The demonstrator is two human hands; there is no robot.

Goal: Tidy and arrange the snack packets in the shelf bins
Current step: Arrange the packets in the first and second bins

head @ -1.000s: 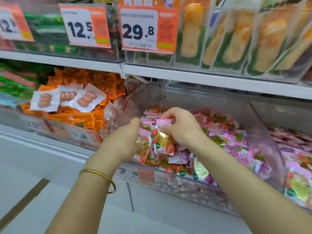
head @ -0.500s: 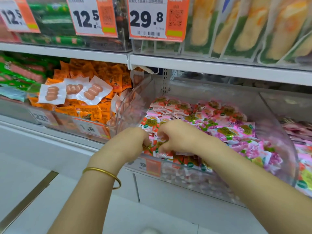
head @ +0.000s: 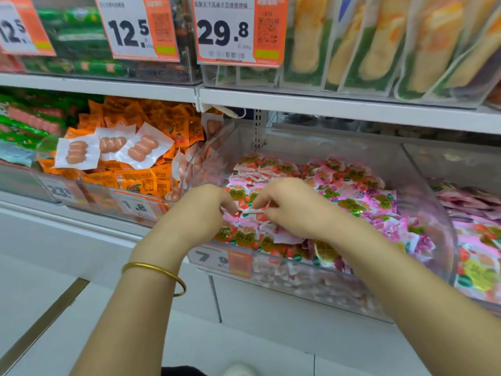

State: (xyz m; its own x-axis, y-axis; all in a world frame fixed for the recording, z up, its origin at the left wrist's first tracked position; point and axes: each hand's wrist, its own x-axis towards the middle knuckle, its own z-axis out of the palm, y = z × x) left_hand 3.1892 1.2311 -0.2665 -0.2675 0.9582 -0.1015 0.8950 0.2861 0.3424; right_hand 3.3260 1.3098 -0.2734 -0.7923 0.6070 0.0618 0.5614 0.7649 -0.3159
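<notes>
Head view: snack packet [head: 253, 207] lifted a second ago now lies on the pile [head: 341, 191] at the near-left of the clear bin [head: 339, 142], left hand [head: 200, 213] and right hand [head: 295, 213] both pinching it with curled fingers, so placement looks nearly done.

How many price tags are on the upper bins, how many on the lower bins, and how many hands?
Upper tags: 3
Lower tags: 3
Hands: 2
Total: 8
</notes>
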